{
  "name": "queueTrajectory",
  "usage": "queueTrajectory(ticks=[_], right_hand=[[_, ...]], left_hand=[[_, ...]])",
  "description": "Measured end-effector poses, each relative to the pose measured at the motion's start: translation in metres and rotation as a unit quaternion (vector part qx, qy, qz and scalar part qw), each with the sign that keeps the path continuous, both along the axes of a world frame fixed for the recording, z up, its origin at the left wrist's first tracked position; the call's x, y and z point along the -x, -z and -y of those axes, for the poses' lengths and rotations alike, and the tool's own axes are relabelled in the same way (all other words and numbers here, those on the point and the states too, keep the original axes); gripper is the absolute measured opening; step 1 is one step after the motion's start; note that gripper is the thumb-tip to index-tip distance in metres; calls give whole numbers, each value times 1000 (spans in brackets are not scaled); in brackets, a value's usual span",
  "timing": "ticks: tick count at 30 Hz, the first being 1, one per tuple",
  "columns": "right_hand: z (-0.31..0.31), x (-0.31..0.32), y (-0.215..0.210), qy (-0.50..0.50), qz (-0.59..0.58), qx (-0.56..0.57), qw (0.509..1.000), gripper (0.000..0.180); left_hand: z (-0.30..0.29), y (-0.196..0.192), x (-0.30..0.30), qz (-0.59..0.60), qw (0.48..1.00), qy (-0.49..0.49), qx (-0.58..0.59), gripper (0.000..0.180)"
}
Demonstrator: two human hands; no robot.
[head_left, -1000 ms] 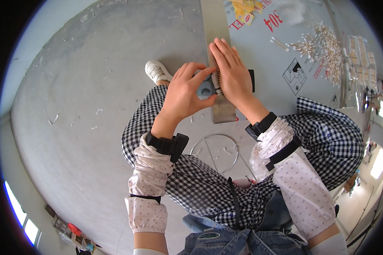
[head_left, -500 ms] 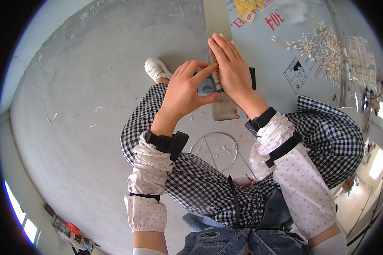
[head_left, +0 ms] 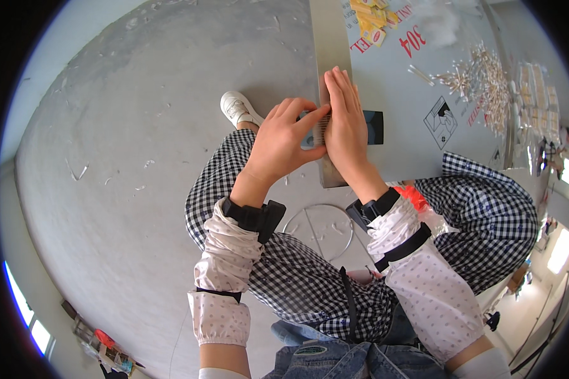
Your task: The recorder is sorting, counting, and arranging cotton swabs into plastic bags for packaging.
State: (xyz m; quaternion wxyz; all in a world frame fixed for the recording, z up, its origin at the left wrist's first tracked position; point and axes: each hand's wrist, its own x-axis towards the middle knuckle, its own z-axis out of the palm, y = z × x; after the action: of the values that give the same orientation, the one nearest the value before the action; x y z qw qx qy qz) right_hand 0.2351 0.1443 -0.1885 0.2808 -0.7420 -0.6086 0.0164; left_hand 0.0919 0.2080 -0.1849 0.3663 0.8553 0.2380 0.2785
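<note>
At the near edge of the grey table (head_left: pixel 398 151), both hands meet over a small blue-grey object (head_left: pixel 308 140). Left hand (head_left: pixel 283 146) curls round it from the left, thumb and forefinger stretched toward the right hand, grasping the object's left side. Right hand (head_left: pixel 344 126) lies flat, fingers straight and together pointing away from the person, palm pressed against a thin stack of pale strips (head_left: pixel 322 129) standing on edge between the two hands; not clenched, pressing rather than gripping. The object is mostly hidden by the fingers, its shape cannot be told. A black rectangle (head_left: pixel 373 126) sits on the table just right of the right hand.

Both forearms wear white dotted sleeve covers (head_left: pixel 224 278) with black wrist bands (head_left: pixel 254 216). Checked trousers (head_left: pixel 487 215) and a white shoe (head_left: pixel 237 108) show below the hands, over a grey concrete floor (head_left: pixel 120 158). A wire stool ring (head_left: pixel 319 224) lies between the knees. Farther right on the table: a pile of small pale sticks (head_left: pixel 480 76); yellow pieces (head_left: pixel 372 16) at the top edge.
</note>
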Motion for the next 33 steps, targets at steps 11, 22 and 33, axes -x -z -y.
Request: queueTrajectory(ticks=[11, 22, 33], right_hand=[[10, -37, -11, 82, -317, -111, 938, 38], [-82, -156, -20, 88, -173, 60, 979, 43], [-92, -170, -15, 112, -195, 128, 966, 43]], left_hand=[[4, -11, -2, -43, 999, -21, 9, 74], [73, -6, -40, -220, 972, -62, -60, 101], [72, -9, -40, -248, 962, -69, -89, 102]])
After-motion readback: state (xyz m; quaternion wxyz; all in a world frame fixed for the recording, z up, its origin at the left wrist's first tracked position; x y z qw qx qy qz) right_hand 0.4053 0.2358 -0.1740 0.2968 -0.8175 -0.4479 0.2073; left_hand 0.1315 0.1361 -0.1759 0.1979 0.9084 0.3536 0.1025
